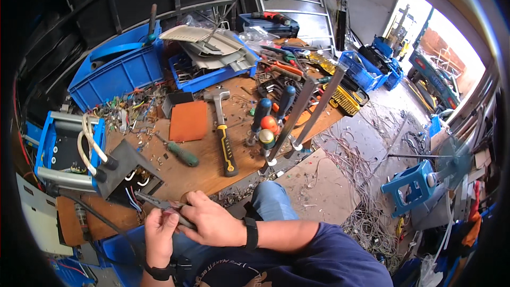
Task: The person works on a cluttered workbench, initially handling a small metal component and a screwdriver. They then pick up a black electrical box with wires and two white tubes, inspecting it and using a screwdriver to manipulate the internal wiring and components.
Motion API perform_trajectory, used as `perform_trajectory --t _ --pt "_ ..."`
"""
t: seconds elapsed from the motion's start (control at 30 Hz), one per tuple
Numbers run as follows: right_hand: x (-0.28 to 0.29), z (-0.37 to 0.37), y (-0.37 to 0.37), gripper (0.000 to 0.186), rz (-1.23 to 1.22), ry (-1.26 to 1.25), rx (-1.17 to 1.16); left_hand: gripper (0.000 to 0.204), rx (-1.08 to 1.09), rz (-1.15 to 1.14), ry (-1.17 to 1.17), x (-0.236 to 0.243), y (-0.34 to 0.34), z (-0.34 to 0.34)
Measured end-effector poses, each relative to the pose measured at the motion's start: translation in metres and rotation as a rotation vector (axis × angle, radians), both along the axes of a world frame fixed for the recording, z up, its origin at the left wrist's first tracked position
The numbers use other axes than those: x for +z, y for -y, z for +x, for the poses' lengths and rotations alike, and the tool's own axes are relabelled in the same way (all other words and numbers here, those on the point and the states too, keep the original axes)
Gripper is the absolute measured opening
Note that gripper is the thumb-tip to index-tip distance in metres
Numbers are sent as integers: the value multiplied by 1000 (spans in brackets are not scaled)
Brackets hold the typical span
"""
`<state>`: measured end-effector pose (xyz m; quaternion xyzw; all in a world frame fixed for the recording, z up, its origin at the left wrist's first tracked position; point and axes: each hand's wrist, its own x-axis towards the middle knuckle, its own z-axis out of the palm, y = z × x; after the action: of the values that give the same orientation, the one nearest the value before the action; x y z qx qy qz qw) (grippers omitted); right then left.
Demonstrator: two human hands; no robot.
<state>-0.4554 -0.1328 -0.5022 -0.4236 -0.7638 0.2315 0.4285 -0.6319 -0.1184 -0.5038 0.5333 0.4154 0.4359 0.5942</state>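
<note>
My right hand (pixel 210 222) is closed around a pair of pliers (pixel 152 199), their long metal jaws pointing left. The jaws reach toward the open end of a dark box-shaped housing (pixel 126 163), where white, blue and black wires (pixel 133 200) stick out. My left hand (pixel 159 234) is closed, thumb and fingers pinched against the pliers near the reddish part of their handles. What lies between those fingers is hidden. Two thick pale cables (pixel 87 146) loop out of the housing's top. Whether the jaws touch a wire I cannot tell.
A claw hammer (pixel 227 149), a green-handled screwdriver (pixel 183 154) and an orange-brown plate (pixel 188 121) lie on the wooden bench. Blue crates (pixel 119 77) stand behind scattered wire scraps. Upright metal bars (pixel 294 119) rise at the bench edge. Tangled cables (pixel 366 202) and a blue stool (pixel 408 186) occupy the floor.
</note>
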Motion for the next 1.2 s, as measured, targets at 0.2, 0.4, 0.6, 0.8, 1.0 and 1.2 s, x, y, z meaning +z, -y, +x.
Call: perform_trajectory --t 0.2,0.4,0.6,0.8,1.0,1.2 --pt "8 -17 0 46 99 -28 124 15 93 -69 154 8 0 -14" --pt "-9 -6 13 32 -689 -611 339 18 -246 157 -81 23 15 -29" --pt "-10 5 7 28 -788 -111 680 46 -487 274 -214 17 14 -25" --pt "-21 -4 2 33 -1161 -254 646 34 -324 15 -62 -13 7 -49" --pt "-28 -19 -17 44 -1102 -115 455 24 394 -206 311 -4 -1 -56" --pt "-31 -40 -35 54 -1040 1 369 19 386 -267 430 -5 -24 -59"
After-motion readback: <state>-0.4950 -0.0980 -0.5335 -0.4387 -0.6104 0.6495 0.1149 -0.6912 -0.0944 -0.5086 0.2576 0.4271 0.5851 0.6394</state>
